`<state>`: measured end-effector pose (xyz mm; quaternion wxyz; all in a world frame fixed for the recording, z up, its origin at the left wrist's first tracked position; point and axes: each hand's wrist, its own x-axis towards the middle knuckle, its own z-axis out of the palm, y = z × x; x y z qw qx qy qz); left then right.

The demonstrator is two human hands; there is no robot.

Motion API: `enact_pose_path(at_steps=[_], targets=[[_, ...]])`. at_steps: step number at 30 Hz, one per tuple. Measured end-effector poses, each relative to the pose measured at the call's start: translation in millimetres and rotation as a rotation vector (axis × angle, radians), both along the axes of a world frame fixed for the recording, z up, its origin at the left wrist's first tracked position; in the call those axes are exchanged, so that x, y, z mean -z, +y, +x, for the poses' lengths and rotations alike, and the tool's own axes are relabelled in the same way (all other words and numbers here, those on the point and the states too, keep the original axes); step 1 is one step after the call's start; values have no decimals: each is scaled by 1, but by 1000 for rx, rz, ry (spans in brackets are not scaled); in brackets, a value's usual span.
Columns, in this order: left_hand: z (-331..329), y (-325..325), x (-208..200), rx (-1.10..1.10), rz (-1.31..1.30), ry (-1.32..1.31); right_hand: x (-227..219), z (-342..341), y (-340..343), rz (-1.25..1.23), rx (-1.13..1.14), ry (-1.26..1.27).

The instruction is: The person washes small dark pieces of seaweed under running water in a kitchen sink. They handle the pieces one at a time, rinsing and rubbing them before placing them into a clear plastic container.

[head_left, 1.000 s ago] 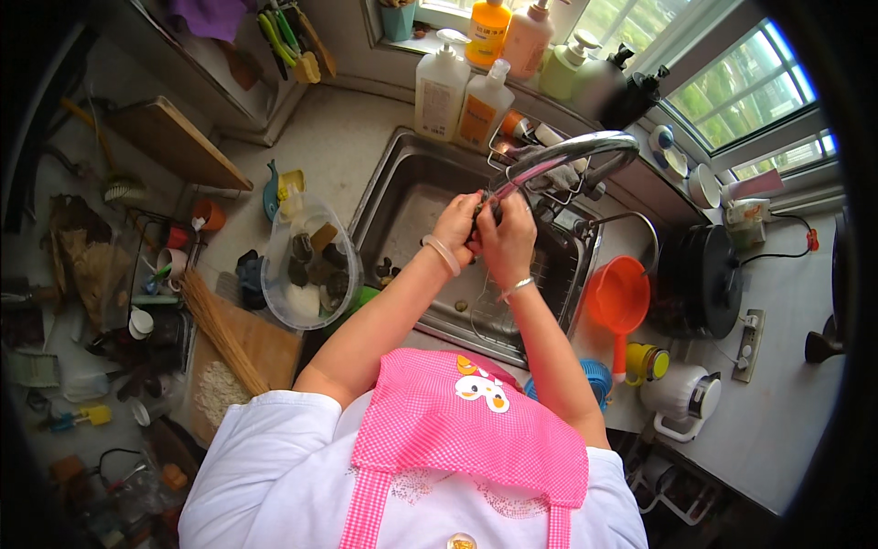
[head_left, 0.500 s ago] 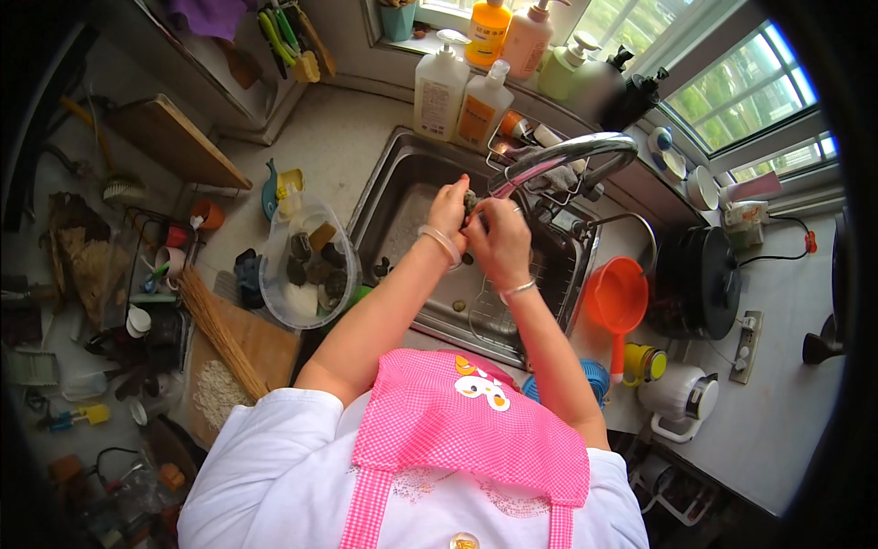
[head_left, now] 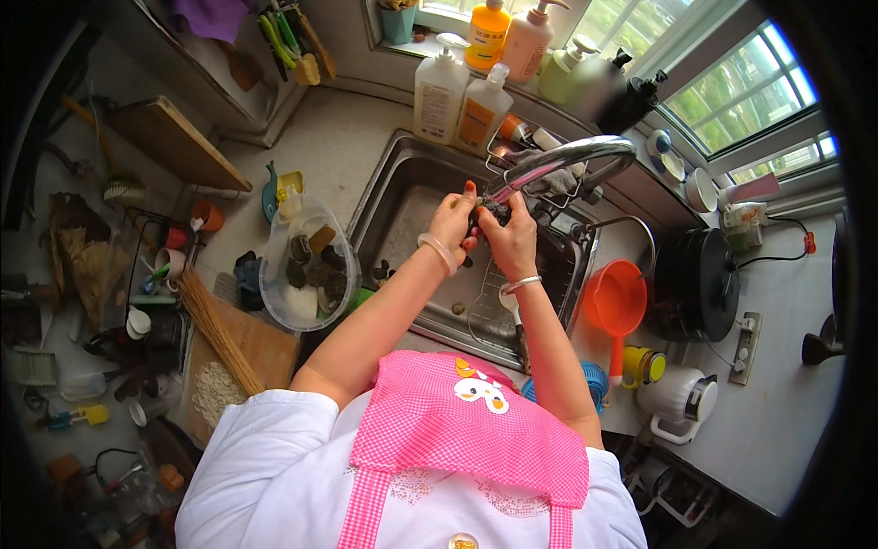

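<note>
Both my hands are over the metal sink, under the curved chrome faucet. A dark, stone-like lump is gripped between them; fingers cover part of it, so its exact kind is unclear. My left hand closes on its left side, thumb pointing up. My right hand curls around its right side. On the sink floor lie a small round pebble-like piece and a few dark bits. A white spoon rests by a wire rack beneath my right wrist.
Left of the sink stands a clear plastic tub with several stone-like lumps. An orange dipper and a black pot are on the right. Bottles line the back edge. A straw whisk lies across a wooden board.
My right hand has turned and shifted slightly up and right, thumb now against the dark lump. The lump has moved right, toward the faucet's mouth. The white spoon has come into view.
</note>
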<state>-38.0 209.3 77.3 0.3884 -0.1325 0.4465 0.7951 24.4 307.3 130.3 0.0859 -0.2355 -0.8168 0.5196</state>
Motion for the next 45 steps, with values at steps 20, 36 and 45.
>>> enact_pose_path(at_steps=[20,36,45], targets=[[7,-10,-5,-18,206,4,33,-6,5,589,64,349],[-1,-12,14,-14,488,-402,28,-7,-1,325,20,457],[3,-18,19,11,596,-506,24,2,-1,420,-96,526]])
